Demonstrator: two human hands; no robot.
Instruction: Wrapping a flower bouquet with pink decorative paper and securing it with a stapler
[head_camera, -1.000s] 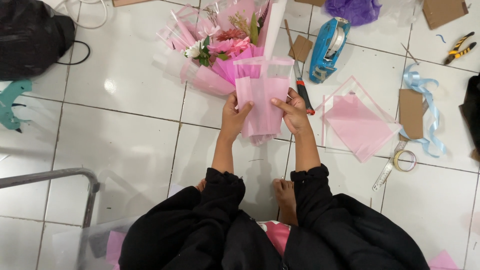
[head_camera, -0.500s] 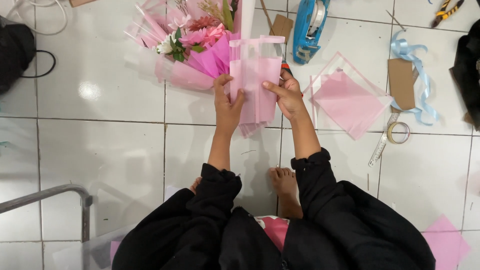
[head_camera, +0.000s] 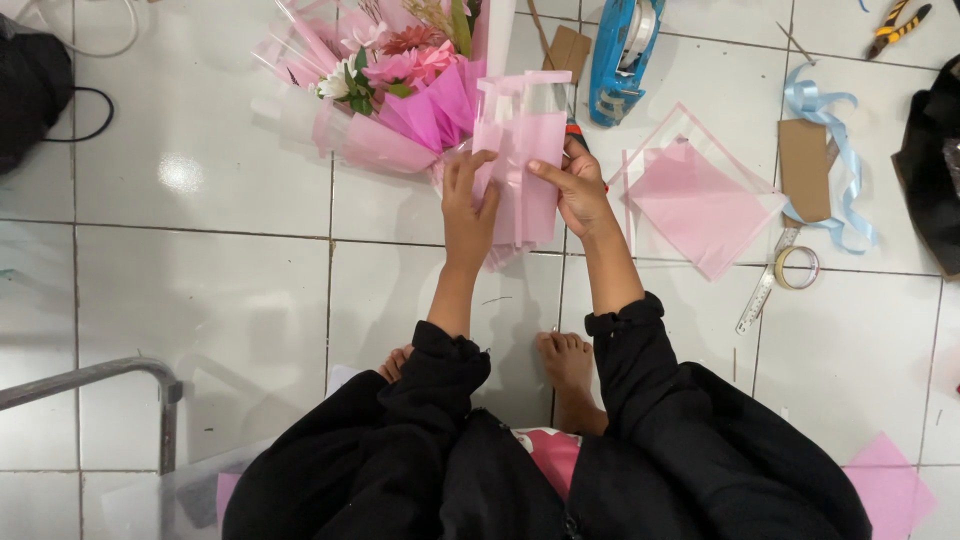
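Observation:
A folded sheet of pink wrapping paper (head_camera: 524, 140) with a clear film edge is held up between both my hands over the white tiled floor. My left hand (head_camera: 467, 205) presses its fingers flat on the sheet's left side. My right hand (head_camera: 577, 188) pinches the sheet's right edge. Just behind and to the left lies a flower bouquet (head_camera: 385, 85) in pink wrapping, its lower end touching the sheet. My bare feet (head_camera: 565, 360) rest on the tiles below my arms.
Right of my hands lie a stack of pink and clear sheets (head_camera: 700, 200), a tape roll (head_camera: 797, 266), a metal ruler (head_camera: 762, 290), light blue ribbon (head_camera: 835, 170) and brown card (head_camera: 804, 168). A blue tape dispenser (head_camera: 625, 55) lies behind. Pliers (head_camera: 897, 25) far right; a black bag (head_camera: 35, 85) far left.
Both hands have slid up the pink sheet and regripped it nearer the bouquet. The view has shifted, so the bouquet and tools sit higher in the frame.

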